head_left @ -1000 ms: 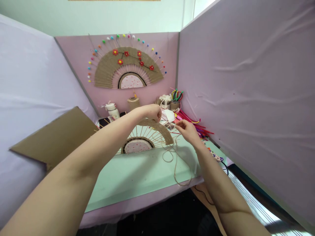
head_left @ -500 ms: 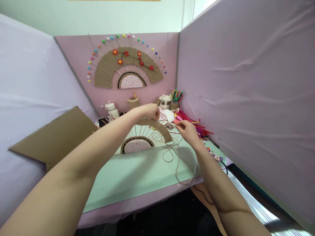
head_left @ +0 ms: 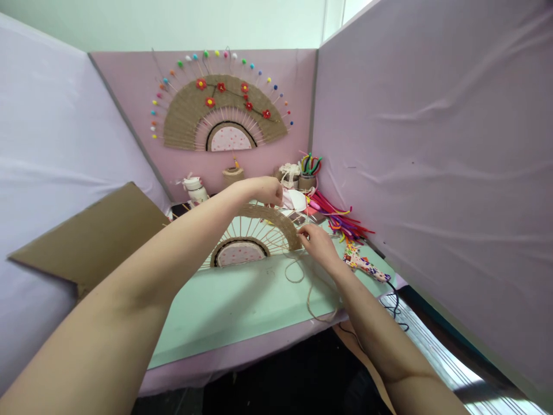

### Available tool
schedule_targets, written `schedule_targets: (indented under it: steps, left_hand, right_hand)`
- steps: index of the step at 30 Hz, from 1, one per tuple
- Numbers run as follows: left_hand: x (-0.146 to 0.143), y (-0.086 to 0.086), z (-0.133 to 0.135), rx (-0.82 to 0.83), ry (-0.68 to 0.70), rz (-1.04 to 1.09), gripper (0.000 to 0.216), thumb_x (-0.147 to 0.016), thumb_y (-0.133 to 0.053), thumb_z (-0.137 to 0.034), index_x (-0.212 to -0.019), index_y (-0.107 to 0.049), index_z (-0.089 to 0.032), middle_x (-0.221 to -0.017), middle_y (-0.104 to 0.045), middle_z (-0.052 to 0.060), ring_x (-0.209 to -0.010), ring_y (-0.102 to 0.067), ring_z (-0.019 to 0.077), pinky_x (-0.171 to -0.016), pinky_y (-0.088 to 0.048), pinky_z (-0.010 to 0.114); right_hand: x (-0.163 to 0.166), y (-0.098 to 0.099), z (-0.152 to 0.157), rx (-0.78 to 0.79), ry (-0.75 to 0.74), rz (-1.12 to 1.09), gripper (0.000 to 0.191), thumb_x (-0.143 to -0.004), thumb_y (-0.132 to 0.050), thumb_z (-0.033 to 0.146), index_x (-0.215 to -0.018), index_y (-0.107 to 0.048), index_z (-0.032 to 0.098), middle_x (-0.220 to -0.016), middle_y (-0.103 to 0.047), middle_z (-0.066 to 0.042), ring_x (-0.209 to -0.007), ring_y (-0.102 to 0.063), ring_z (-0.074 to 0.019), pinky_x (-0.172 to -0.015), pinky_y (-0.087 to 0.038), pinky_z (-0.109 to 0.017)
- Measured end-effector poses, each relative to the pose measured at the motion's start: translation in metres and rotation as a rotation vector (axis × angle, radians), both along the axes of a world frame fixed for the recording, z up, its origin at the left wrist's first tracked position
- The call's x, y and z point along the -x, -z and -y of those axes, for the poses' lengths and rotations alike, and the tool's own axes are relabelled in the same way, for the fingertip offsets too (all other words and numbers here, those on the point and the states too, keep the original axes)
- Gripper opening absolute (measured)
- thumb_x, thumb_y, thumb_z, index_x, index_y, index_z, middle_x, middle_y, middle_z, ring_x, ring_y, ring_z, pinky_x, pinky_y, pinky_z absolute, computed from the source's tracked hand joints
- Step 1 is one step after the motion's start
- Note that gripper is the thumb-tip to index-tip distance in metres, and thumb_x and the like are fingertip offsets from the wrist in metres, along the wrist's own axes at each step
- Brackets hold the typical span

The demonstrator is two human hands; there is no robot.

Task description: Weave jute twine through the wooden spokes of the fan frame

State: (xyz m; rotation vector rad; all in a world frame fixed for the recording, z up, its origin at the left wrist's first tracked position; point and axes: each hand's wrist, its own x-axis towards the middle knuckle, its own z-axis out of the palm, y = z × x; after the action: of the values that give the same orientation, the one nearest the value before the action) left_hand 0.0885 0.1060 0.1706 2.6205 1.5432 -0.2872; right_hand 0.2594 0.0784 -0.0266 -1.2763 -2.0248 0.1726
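Note:
A half-made fan (head_left: 290,226) of thin sticks, with a woven twine band and a pink dotted half-circle at its base, lies on the pale green table. My left hand (head_left: 271,191) is closed at the top edge of the band, its fingertips curled down over the sticks and partly hidden. At the right end of the band, my right hand (head_left: 318,242) pinches the twine (head_left: 294,282), which loops down across the table to the front edge. My left forearm covers the fan's left side.
A finished fan with red flowers (head_left: 224,95) is pinned to the back panel. Behind my hands stand a white bottle (head_left: 195,189), a twine spool (head_left: 233,175) and a jar of scissors (head_left: 307,180). Pipe cleaners (head_left: 345,222) and a patterned glue gun (head_left: 367,265) lie right; cardboard (head_left: 90,236) leans left.
My right hand has moved left and down, from beyond the fan to the right end of its woven band. My left hand stays at the top edge. The view has shifted slightly.

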Motion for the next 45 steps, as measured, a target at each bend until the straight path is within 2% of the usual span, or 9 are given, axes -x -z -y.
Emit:
schedule_targets:
  steps: [5,9,12,15,18,21,32,37,45]
  left_hand:
    - [0.026,-0.011,0.014,-0.206,-0.003,0.198,0.030,-0.084,-0.055,-0.040,-0.099,-0.071,-0.019,-0.090,-0.072,0.005,-0.079,-0.062,0.0170,-0.073,-0.042,0.026]
    - [0.043,0.009,0.051,-0.524,-0.001,0.382,0.025,-0.083,-0.059,-0.034,-0.100,-0.068,-0.018,-0.099,-0.070,0.008,-0.095,-0.061,0.0226,-0.087,-0.044,0.033]
    - [0.051,0.054,0.088,-0.915,0.013,0.752,0.022,-0.087,-0.053,-0.024,-0.107,-0.062,-0.020,-0.112,-0.064,0.008,-0.109,-0.056,0.0220,-0.097,-0.042,0.038]
    - [0.060,0.122,0.120,-1.131,-0.203,1.087,0.020,-0.084,-0.056,-0.021,-0.103,-0.058,-0.020,-0.105,-0.060,0.007,-0.106,-0.055,0.0212,-0.094,-0.043,0.039]
    - [0.076,0.186,0.139,-0.946,-0.650,1.442,0.023,-0.076,-0.065,-0.020,-0.096,-0.054,-0.020,-0.097,-0.054,0.002,-0.093,-0.054,0.0162,-0.085,-0.044,0.031]
    - [0.093,0.221,0.144,-0.620,-1.121,1.885,0.028,-0.069,-0.069,-0.009,-0.089,-0.051,-0.020,-0.086,-0.049,-0.003,-0.082,-0.052,0.0100,-0.086,-0.042,0.025]
    - [0.112,0.216,0.146,-0.370,-1.158,2.340,0.054,-0.070,-0.061,0.006,-0.108,-0.040,-0.026,-0.093,-0.054,-0.002,-0.074,-0.068,0.0097,-0.068,-0.054,0.019]
    - [0.115,0.220,0.146,-0.310,-1.153,2.341,0.056,-0.068,-0.062,0.010,-0.106,-0.041,-0.025,-0.103,-0.055,0.000,-0.081,-0.070,0.0126,-0.074,-0.056,0.021]
    - [0.108,0.216,0.147,-0.111,-1.182,2.467,0.042,-0.075,-0.055,0.010,-0.104,-0.046,-0.020,-0.103,-0.061,0.005,-0.089,-0.069,0.0140,-0.081,-0.058,0.026]
  right_hand:
    - [0.000,0.003,0.003,0.043,-0.008,-0.041,0.013,-0.084,-0.052,0.015,-0.082,-0.064,0.019,-0.084,-0.067,-0.006,-0.076,-0.057,-0.0176,-0.070,-0.038,-0.028]
    - [0.001,0.004,0.004,0.063,-0.014,-0.069,0.012,-0.084,-0.051,0.015,-0.082,-0.062,0.019,-0.085,-0.066,-0.005,-0.077,-0.057,-0.0176,-0.072,-0.039,-0.028]
    - [0.001,0.007,0.004,0.061,-0.020,-0.104,0.011,-0.085,-0.051,0.015,-0.082,-0.061,0.018,-0.084,-0.065,-0.005,-0.077,-0.057,-0.0175,-0.071,-0.040,-0.028]
    - [0.000,0.010,0.003,0.043,-0.028,-0.119,0.010,-0.085,-0.050,0.017,-0.080,-0.059,0.018,-0.084,-0.063,-0.005,-0.078,-0.056,-0.0179,-0.073,-0.040,-0.029]
    - [0.000,0.013,0.003,0.040,-0.027,-0.145,0.011,-0.085,-0.049,0.019,-0.080,-0.058,0.019,-0.086,-0.060,-0.006,-0.080,-0.056,-0.0184,-0.075,-0.042,-0.031]
    - [0.000,0.016,0.004,0.046,-0.025,-0.201,0.011,-0.085,-0.048,0.023,-0.081,-0.058,0.019,-0.089,-0.058,-0.006,-0.077,-0.057,-0.0179,-0.076,-0.044,-0.032]
    - [0.006,0.021,0.009,0.068,-0.045,-0.356,0.014,-0.084,-0.044,0.029,-0.081,-0.055,0.021,-0.089,-0.063,-0.007,-0.078,-0.058,-0.0208,-0.072,-0.045,-0.034]
    - [0.010,0.022,0.009,0.159,-0.029,-0.361,0.018,-0.086,-0.043,0.034,-0.086,-0.055,0.021,-0.074,-0.063,-0.003,-0.064,-0.056,-0.0191,-0.064,-0.040,-0.031]
    - [0.018,0.018,0.010,0.134,-0.012,-0.455,0.019,-0.086,-0.042,0.035,-0.084,-0.054,0.021,-0.081,-0.065,-0.005,-0.071,-0.059,-0.0204,-0.067,-0.042,-0.031]
